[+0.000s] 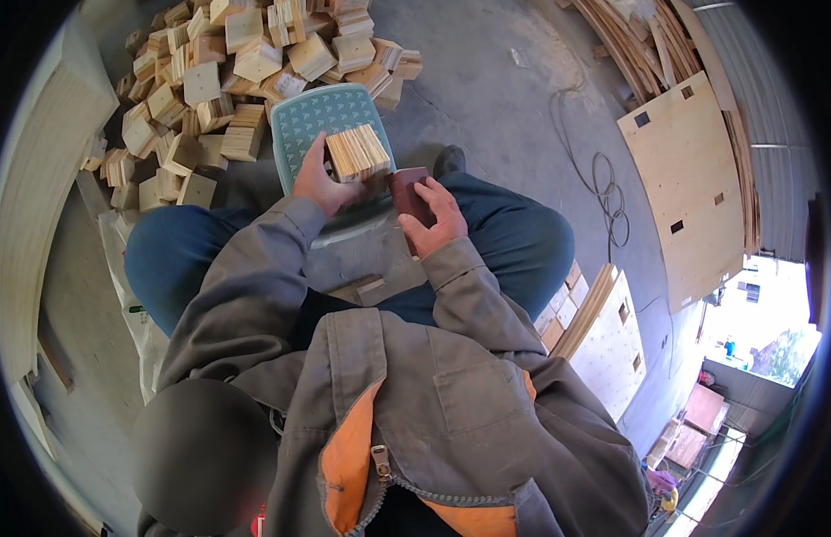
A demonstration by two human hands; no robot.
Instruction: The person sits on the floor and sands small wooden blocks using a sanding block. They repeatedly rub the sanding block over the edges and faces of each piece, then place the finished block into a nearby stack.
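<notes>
My left hand [326,182] grips a square plywood block [358,154], its striped layered edges facing up. The block is held over a teal plastic stool [299,125] with a patterned top, between my knees. My right hand [438,217] holds a reddish-brown sanding block [409,192], fingers on its right side and thumb at its lower part. The sanding block stands close to the right side of the plywood block; whether they touch, I cannot tell. The fingertips of my left hand are partly hidden behind the plywood.
A large heap of plywood blocks [201,85] lies on the floor beyond the stool. Tall pale sheets [53,179] stand at the left. On the right are a coiled cable [608,192], a plywood panel with square holes [684,188] and more stacked wood [603,336].
</notes>
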